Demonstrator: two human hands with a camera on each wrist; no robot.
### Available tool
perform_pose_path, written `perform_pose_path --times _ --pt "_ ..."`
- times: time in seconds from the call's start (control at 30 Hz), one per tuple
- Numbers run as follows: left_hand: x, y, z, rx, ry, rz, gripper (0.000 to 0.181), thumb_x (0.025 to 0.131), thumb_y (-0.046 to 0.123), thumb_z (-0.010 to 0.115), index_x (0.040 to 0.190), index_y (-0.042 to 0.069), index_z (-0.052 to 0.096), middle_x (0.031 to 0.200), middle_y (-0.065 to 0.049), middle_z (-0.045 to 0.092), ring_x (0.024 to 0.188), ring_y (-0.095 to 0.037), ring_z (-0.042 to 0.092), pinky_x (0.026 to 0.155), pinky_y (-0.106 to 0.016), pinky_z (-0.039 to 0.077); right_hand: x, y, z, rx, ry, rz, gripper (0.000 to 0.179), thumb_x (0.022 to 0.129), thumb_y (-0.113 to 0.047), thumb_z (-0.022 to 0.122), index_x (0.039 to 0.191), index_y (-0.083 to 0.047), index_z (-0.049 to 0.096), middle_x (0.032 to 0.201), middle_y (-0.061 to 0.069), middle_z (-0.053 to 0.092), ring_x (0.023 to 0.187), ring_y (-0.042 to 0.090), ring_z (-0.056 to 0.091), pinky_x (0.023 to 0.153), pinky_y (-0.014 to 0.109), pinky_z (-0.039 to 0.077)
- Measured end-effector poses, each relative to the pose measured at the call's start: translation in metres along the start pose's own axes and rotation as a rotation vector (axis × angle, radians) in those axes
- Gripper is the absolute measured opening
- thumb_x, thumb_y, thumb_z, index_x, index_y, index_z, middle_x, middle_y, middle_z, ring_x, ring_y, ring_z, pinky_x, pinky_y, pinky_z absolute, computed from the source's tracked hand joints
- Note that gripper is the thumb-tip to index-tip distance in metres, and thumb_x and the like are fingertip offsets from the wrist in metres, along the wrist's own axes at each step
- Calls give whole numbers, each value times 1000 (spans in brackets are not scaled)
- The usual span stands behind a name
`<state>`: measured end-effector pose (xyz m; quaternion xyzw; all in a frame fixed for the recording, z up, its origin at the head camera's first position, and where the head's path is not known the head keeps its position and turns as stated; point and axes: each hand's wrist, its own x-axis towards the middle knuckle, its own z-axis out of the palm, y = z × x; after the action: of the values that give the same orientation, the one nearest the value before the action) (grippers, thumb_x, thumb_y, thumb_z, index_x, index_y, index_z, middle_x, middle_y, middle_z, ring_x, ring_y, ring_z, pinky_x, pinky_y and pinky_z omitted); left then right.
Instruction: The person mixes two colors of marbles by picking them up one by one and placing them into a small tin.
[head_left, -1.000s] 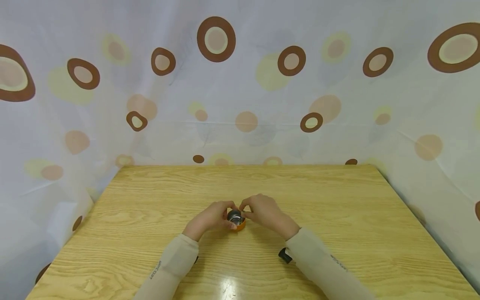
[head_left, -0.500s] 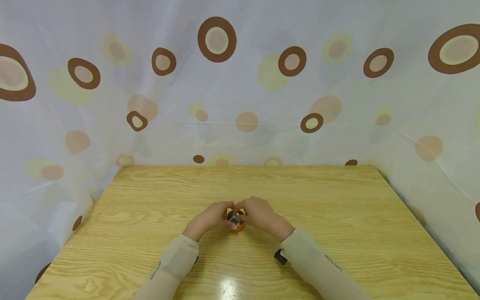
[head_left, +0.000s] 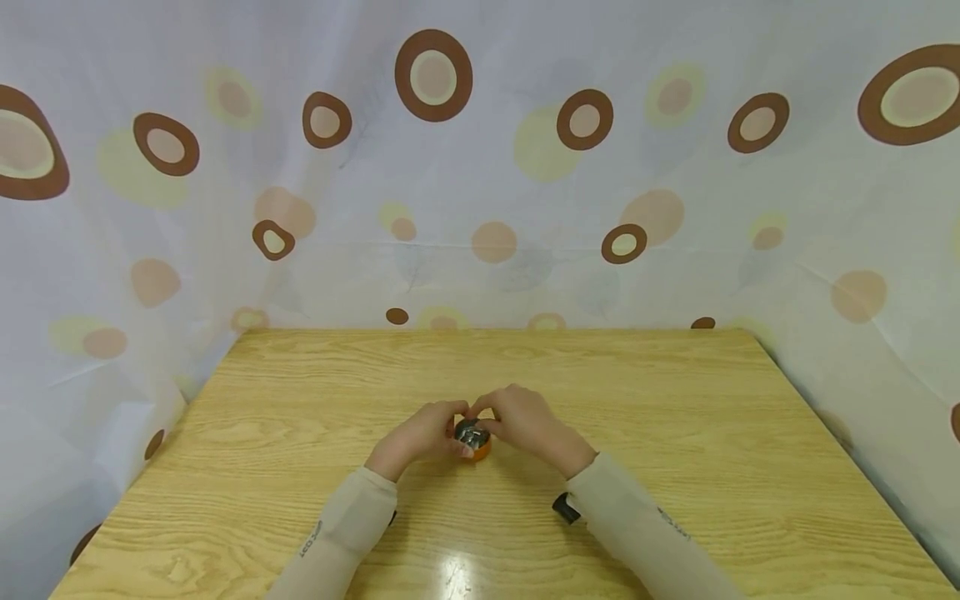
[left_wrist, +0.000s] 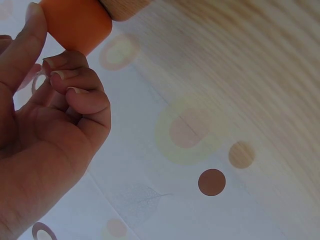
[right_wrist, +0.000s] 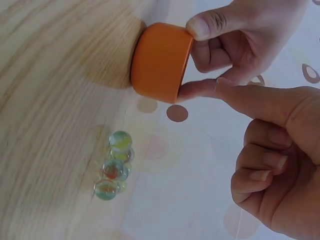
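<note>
A small orange cup (head_left: pixel 481 452) with a shiny silvery inside stands on the wooden table (head_left: pixel 637 383). My left hand (head_left: pixel 427 433) holds it by the rim, thumb on the near side and index finger on the far side. My right hand (head_left: pixel 525 423) is over the cup's right side, its index finger and thumb apart, nothing visible between them. In the right wrist view its other fingers (right_wrist: pixel 260 162) are curled in and the extended fingertip is close to the left index finger. Several glass marbles (right_wrist: pixel 115 170) lie on the table beside the orange cup (right_wrist: pixel 160 62).
A white cloth (head_left: pixel 495 167) with brown and yellow spots hangs behind the table and along both sides. A black wrist-camera piece (head_left: pixel 567 508) sticks out under the right sleeve.
My right hand moved left over the cup's opening, then drew back a little up and to the right. My left hand has stayed in place on the cup.
</note>
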<state>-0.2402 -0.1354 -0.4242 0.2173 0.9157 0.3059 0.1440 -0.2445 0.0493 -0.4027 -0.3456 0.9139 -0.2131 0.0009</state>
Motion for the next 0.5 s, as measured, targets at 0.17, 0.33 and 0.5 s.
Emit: perform_pose_path --times 0.17,0.33,0.5 --pt "1 0 0 10 0 -8 39 81 15 78 114 4 60 72 -4 50 65 -16 44 58 -28 36 -2 6 -8 -6 8 21 16 89 -12 70 104 -10 74 63 -4 55 51 7 41 47 20 33" --pt "1 -1 0 16 -9 -20 46 81 17 78 121 3 59 72 -3 51 64 -15 43 58 -28 37 -3 11 -15 -17 13 47 15 90 -14 69 104 -10 73 64 -5 57 50 7 44 46 20 35" --pt "2 -1 0 14 -7 -15 46 80 17 79 120 3 59 72 -3 50 64 -15 43 58 -28 37 -5 17 -17 -17 5 90 16 89 -15 70 104 -8 73 72 -3 61 55 8 46 48 23 37"
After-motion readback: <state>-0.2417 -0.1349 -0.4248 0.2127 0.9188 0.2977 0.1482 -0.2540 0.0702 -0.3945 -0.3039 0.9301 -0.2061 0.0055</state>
